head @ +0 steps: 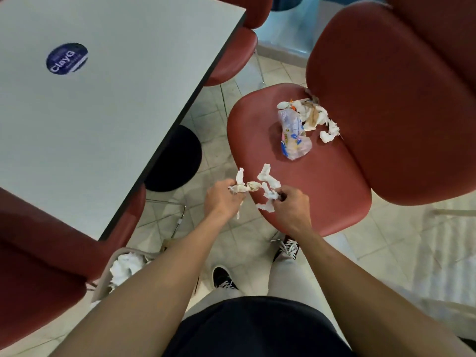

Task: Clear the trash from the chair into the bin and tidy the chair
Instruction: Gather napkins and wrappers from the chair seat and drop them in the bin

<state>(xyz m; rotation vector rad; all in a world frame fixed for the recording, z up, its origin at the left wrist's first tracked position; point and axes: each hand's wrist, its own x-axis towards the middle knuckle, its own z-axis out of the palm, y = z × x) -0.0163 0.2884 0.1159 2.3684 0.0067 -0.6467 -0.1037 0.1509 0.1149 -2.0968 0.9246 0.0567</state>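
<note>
A red chair (322,181) stands in front of me with trash on its seat. My left hand (222,199) grips crumpled white napkins (242,185) at the seat's front left edge. My right hand (291,204) pinches another crumpled napkin (269,188) just over the seat's front. Farther back on the seat lie a clear plastic bag with blue print (295,135), more stained napkins (318,119) and a white plastic spoon (282,105). A bin (121,256) holding white paper stands on the floor at my lower left.
A grey table (103,112) with a round blue sticker (67,58) fills the left. Other red chairs stand at the lower left (38,266) and beyond the table (231,52). The table's black base (177,161) sits on the tiled floor.
</note>
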